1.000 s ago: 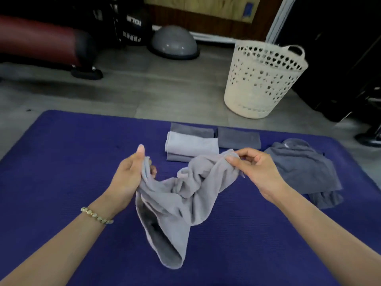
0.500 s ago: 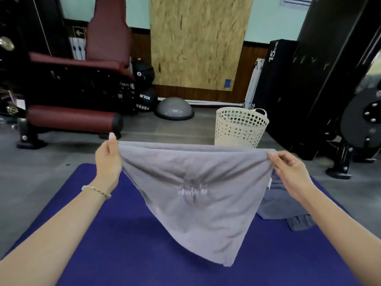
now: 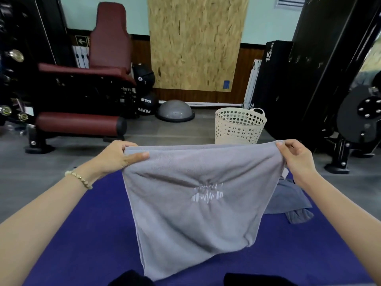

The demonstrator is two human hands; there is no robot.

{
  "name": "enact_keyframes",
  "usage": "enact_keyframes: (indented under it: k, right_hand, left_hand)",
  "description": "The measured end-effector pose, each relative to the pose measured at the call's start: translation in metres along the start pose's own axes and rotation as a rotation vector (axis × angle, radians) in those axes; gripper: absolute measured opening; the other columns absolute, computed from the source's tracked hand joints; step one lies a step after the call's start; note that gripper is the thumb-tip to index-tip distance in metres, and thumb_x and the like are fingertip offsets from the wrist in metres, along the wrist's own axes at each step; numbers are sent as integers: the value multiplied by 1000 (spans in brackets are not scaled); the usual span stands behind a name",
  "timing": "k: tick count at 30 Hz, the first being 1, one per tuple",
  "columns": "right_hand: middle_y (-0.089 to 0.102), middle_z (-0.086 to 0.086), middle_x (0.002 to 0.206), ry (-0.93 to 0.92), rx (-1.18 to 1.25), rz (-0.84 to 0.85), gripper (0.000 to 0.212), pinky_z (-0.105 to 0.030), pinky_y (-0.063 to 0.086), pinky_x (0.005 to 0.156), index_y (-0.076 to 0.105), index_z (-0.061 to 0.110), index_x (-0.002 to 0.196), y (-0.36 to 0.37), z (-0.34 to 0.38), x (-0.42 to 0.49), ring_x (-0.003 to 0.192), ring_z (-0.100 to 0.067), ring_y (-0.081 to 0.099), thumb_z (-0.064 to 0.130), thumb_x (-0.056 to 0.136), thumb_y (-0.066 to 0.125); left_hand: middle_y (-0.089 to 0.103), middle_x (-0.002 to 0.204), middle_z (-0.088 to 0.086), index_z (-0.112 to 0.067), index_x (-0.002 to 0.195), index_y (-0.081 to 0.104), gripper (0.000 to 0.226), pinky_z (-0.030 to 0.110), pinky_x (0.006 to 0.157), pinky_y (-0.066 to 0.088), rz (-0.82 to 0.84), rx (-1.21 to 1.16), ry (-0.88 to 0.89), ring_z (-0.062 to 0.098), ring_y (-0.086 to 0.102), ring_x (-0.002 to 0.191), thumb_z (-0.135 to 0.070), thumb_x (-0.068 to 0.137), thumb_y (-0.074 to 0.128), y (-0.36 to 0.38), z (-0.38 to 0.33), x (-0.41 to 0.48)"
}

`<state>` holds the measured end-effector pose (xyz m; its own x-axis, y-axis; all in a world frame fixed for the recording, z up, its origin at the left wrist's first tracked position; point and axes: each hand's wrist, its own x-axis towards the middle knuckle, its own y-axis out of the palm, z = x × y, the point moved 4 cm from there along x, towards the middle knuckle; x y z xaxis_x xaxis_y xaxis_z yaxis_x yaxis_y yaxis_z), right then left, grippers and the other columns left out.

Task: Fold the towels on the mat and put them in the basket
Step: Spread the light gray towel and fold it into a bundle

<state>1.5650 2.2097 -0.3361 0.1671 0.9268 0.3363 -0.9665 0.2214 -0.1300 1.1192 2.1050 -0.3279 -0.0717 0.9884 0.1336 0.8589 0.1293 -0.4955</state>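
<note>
A light grey towel (image 3: 193, 213) with a white logo hangs spread in the air in front of me, above the blue mat (image 3: 86, 234). My left hand (image 3: 117, 157) pinches its top left corner and my right hand (image 3: 296, 157) pinches its top right corner. The cream perforated basket (image 3: 239, 126) stands upright on the floor beyond the mat, behind the towel's top edge. A crumpled darker grey towel (image 3: 288, 201) lies on the mat to the right, partly hidden by the held towel. The folded towels are hidden behind it.
A dark red gym bench (image 3: 82, 104) stands at the left. A grey half-ball (image 3: 175, 111) and black medicine balls (image 3: 146, 104) sit near the back wall. Black machine frames (image 3: 340, 89) rise at the right. Grey floor surrounds the mat.
The towel went from bunched low over the mat to lifted and stretched wide. Its hanging lower part has since spread from a point into a fuller sheet.
</note>
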Motion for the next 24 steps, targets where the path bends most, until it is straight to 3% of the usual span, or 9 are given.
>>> enact_keyframes:
  k: [2,5,8,10,12,16,19,22,24]
  right_hand:
    - [64,5,84,11,10,3,12,-11,45,67,61,13,99,3,-1,1,71,3,57,23,95,59]
    - [59,7,78,136,63,96,9,-20,41,63,61,19,91,11,-10,1,68,-7,51,28,92,61]
    - [66,8,76,271,157,322,37,-23,47,54,63,19,99,21,-20,-1,61,-10,55,41,71,73]
    - [72,0,91,320,118,460,50,-25,56,71,64,12,111,29,-27,-3,76,-12,66,34,68,74]
    - [71,-6,94,331,-45,487,33,-25,55,80,67,7,110,37,-39,-4,82,-15,65,23,80,71]
    - [65,-2,79,278,-172,392,13,-7,49,60,69,4,95,50,-64,2,72,-10,58,16,88,67]
    - [63,1,74,239,-249,443,13,-6,43,60,67,12,80,63,-74,10,64,-1,55,21,89,65]
    - [68,-7,86,300,-165,491,19,-18,52,76,67,5,90,77,-80,21,77,-12,62,23,91,62]
    - [69,-10,93,332,-48,447,27,-15,55,70,67,0,100,83,-79,30,79,-14,66,25,88,64]
  left_hand:
    - [74,80,1,-10,88,72,83,18,57,51,-6,-144,-34,10,68,69,-73,34,80,-1,4,0]
    - [75,91,4,-18,95,71,77,20,61,55,-20,-429,-111,10,71,77,-65,36,85,2,15,2]
    - [71,100,4,-18,106,68,49,22,68,56,-108,-600,-193,8,69,82,-51,70,75,1,35,7]
    - [67,113,5,-14,118,63,36,25,80,50,-170,-604,-240,11,64,96,-37,90,59,1,54,14]
    - [66,117,8,-14,112,65,27,27,84,49,-224,-551,-252,14,62,98,-32,93,58,4,70,20]
    - [67,111,9,-13,104,67,25,27,77,48,-378,-423,-279,16,61,94,-33,90,64,16,96,36]
    - [65,109,6,-11,109,65,31,27,80,46,-479,-393,-281,17,59,98,-34,88,67,18,104,51]
    - [65,103,3,-19,91,65,13,22,75,47,-550,-407,-254,14,59,94,-31,87,69,13,104,71]
    - [65,98,0,-25,82,63,10,19,70,47,-585,-401,-218,10,60,87,-32,87,69,7,98,83]
